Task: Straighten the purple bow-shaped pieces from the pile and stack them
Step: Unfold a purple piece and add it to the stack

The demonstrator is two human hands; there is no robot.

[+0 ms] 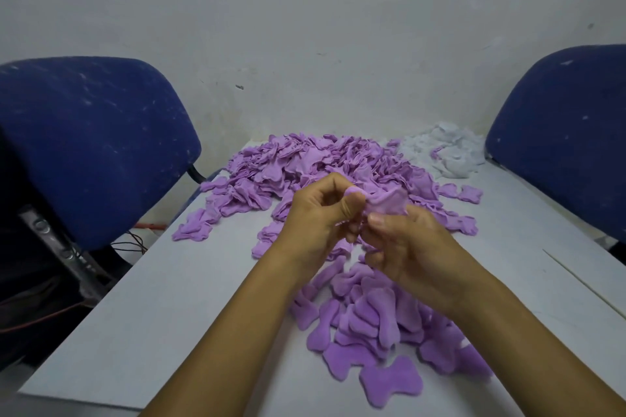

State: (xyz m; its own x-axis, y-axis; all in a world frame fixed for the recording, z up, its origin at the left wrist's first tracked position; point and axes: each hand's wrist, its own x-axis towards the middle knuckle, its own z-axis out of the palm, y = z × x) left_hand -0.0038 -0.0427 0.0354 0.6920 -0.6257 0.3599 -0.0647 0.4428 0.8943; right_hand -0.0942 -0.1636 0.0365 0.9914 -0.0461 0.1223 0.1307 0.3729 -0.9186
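A big heap of crumpled purple bow-shaped fabric pieces (315, 166) covers the far middle of the white table (142, 308). Above the table, between the heap and me, my left hand (315, 220) and my right hand (403, 244) both pinch one crumpled purple piece (386, 201), thumbs and fingers curled on its edges. Under my forearms lies a looser group of flattened purple pieces (369, 318), overlapping one another, with a single flat bow (393, 382) nearest to me.
A mound of white fabric scraps (443, 154) sits at the table's far right corner. Blue upholstered chairs stand at the left (91, 145) and right (569, 132) of the table. A white wall is behind. Cables lie on the floor at the left.
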